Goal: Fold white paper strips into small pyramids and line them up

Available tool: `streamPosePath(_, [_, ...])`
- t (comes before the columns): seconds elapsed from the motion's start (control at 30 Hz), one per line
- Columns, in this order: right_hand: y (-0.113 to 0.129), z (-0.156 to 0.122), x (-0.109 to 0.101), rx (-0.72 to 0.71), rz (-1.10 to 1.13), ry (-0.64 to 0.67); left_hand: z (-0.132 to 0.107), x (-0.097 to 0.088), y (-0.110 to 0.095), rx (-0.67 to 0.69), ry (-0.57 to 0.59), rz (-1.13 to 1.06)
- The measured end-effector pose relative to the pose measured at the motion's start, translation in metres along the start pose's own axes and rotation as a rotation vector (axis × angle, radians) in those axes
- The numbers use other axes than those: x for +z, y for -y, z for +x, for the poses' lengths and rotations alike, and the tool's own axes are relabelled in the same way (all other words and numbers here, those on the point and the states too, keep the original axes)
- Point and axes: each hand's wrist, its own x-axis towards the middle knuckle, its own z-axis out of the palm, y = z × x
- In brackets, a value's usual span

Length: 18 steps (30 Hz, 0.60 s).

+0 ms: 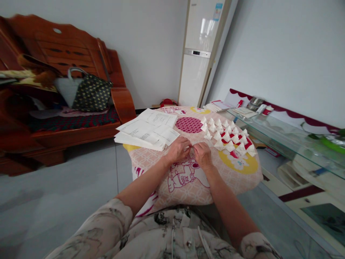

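Glass shelf (293, 144) right, wooden settee (72, 133) far left, papers (147, 130) and pyramids (226, 137) hogging the desk (231, 185); can't tell if left hand (178, 149) or right hand (203, 154) grasps anything.

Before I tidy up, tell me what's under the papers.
The papers lie on the patterned cloth; a yellow patch of it peeks out at their near edge. Anything else beneath is covered.
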Motion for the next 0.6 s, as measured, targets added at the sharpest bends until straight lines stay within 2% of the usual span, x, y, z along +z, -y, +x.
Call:
streamPosePath(0.17, [0.002, 0.0, 0.0, -0.006, 0.054, -0.039, 0.002, 0.001, -0.002, 0.018, 0.025, 0.103])
streamPosePath(0.33, [0.0, 0.0, 0.001, 0.012, 0.144, -0.067, 0.001, -0.005, 0.0, -0.02, -0.005, 0.133])
streamPosePath(0.43, [-0.01, -0.003, -0.001, 0.065, 0.189, -0.095, -0.002, -0.009, 0.009, -0.058, -0.062, 0.142])
streamPosePath(0.6, [-0.029, -0.007, -0.004, 0.157, 0.22, -0.177, -0.006, -0.018, 0.021, -0.186, -0.232, 0.104])
